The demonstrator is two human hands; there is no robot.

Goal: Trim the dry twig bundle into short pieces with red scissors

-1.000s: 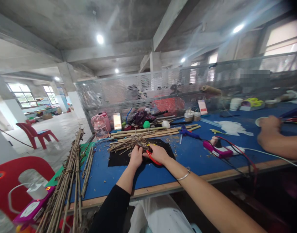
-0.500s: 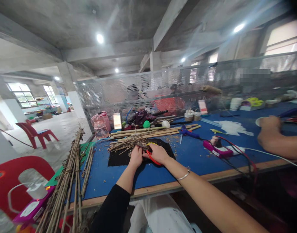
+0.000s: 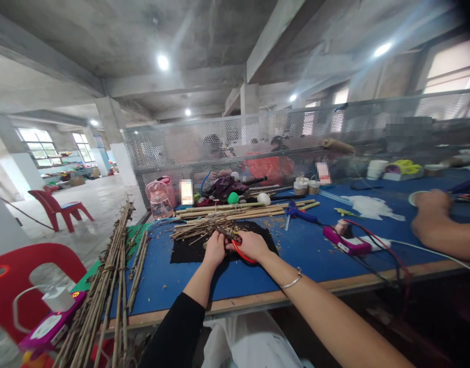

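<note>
My right hand [image 3: 252, 245] is closed around a pair of red-handled cutters [image 3: 243, 253], whose dark jaws point up and left. Close against those jaws, my left hand [image 3: 215, 249] is closed with its fingertips pinched; what sits in them is too small and covered to name. Both hands are over a black cloth [image 3: 188, 252] on the blue tabletop. Just beyond the fingers lies a heap of short thin twigs [image 3: 192, 228], partly on the cloth.
A long bundle of dry stalks [image 3: 104, 276] leans over the table's left end. Behind the twigs lie longer sticks [image 3: 253, 210]. A blue glue gun [image 3: 301, 213] and a purple power strip [image 3: 348, 243] with cables are at right, near another person's arm [image 3: 445, 230].
The yellow part of the cutters, visible before above my right hand, is now mostly covered, and the handles look closer together. My left hand stays almost in place. The view shifts slightly.
</note>
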